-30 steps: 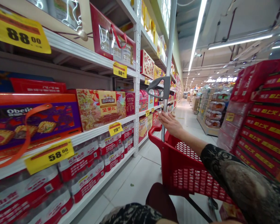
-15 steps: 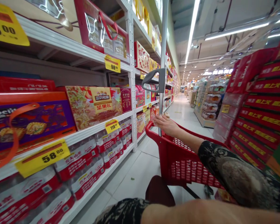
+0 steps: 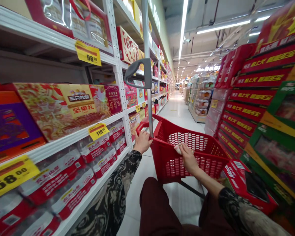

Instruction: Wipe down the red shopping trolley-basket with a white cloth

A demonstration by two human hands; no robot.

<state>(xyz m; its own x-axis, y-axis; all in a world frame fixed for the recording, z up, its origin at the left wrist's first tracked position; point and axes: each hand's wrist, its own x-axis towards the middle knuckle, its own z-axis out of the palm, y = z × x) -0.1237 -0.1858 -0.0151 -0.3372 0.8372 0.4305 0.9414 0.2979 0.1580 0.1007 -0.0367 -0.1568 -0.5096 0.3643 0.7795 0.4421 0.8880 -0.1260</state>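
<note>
Yellow price tags (image 3: 98, 131), stocked shelves (image 3: 51, 42) and a red shopping cart (image 3: 160, 160) mark this as a supermarket.

The basket (image 3: 160, 161) looks smooth plastic, its pole (image 3: 150, 106) satiny metal.

A yellow price tag (image 3: 88, 53) on the upper shelf edge reads 98, followed by a small raised 00. On the shelf below, another yellow tag (image 3: 98, 131) shows 119 with 00, and a nearer yellow tag (image 3: 13, 177) shows 58 with 00. The nut gift box (image 3: 46, 113) bears 三只松鼠 above 坚果礼. White characters on the red-banded water packs (image 3: 76, 163) read 农夫山泉. Stacked red cartons (image 3: 248, 98) on the right carry 怕上火, then larger yellow characters that are unclear. Gold print on the dark red box (image 3: 113, 99) is too small to read.
</note>
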